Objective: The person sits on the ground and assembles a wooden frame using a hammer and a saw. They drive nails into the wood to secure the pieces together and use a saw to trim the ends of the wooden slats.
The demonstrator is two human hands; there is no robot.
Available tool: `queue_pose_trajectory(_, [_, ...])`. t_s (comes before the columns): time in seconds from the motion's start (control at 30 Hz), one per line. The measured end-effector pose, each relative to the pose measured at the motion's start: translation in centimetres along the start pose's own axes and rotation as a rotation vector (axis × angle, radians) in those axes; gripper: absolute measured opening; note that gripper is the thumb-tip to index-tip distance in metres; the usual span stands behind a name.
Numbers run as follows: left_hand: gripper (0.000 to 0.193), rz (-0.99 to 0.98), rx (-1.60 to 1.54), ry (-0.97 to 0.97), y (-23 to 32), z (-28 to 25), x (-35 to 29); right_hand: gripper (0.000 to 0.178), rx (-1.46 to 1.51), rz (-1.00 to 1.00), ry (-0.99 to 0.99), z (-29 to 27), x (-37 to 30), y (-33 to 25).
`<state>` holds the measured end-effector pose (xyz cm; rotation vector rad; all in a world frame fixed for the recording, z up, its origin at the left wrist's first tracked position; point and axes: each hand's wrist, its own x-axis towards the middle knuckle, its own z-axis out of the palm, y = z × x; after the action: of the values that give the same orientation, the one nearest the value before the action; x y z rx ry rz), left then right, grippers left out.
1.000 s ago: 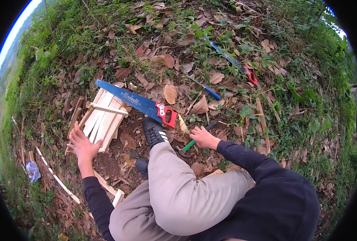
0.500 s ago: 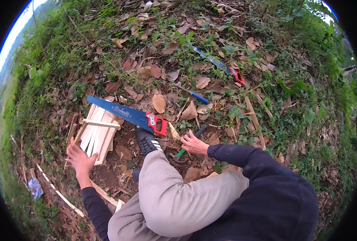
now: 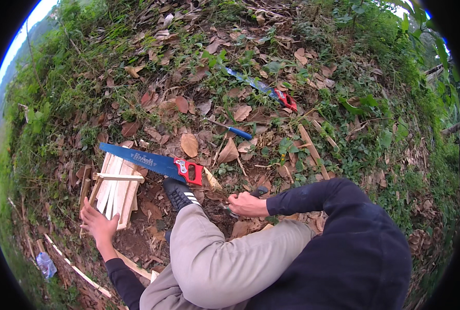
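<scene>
My right hand is closed round a hammer; the black butt of its handle sticks out past my fingers, and the head is hard to make out near the ground. My left hand has its fingers spread beside a small structure of pale wooden slats, at its near left edge; whether it touches the wood I cannot tell. A crosspiece lies over the slats. Across their far end and by my shoe rests a handsaw with a blue blade and red handle.
A second handsaw lies in the weeds farther off, with a blue-handled tool nearer. Wooden sticks lie to the right. My shoe stands mid-ground. A plastic bag and long strips lie at left.
My right hand has closed round the hammer, which lay on the ground beside it before. My left hand stays spread by the slats. The whole view has shifted slightly.
</scene>
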<state>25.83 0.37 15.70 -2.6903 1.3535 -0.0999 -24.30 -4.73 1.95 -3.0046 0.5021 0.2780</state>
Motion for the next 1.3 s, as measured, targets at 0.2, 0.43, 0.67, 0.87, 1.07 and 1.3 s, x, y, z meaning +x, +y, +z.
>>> queue_pose_trajectory(0.2, [0.127,0.008,-0.008,0.048,-1.2,0.3,-0.2,0.024,0.484,0.528,-0.079,-6.6,-6.2,5.5])
queue_pose_trajectory(0.43, [0.125,-0.023,0.022,0.038,-1.2,0.0,-0.5,0.055,0.037,1.015,0.425,-7.4,-12.3,10.5])
queue_pose_trajectory(0.67, [0.131,-0.022,-0.065,-0.101,-1.9,-0.2,0.3,0.033,0.5,0.644,0.37,-5.7,-10.4,5.4])
queue_pose_trajectory(0.87, [0.129,-0.016,-0.064,-0.138,-2.4,-2.2,0.3,0.022,0.486,0.443,0.439,-6.2,-5.4,2.7])
queue_pose_trajectory(1.07, [0.131,-0.047,-0.071,-0.246,-0.2,-2.4,0.6,0.014,0.731,0.285,0.353,-3.0,2.9,3.2])
queue_pose_trajectory(1.3, [0.127,-0.046,-0.02,-0.124,-0.6,-2.2,-0.8,0.02,0.589,0.402,0.577,1.5,16.0,4.8])
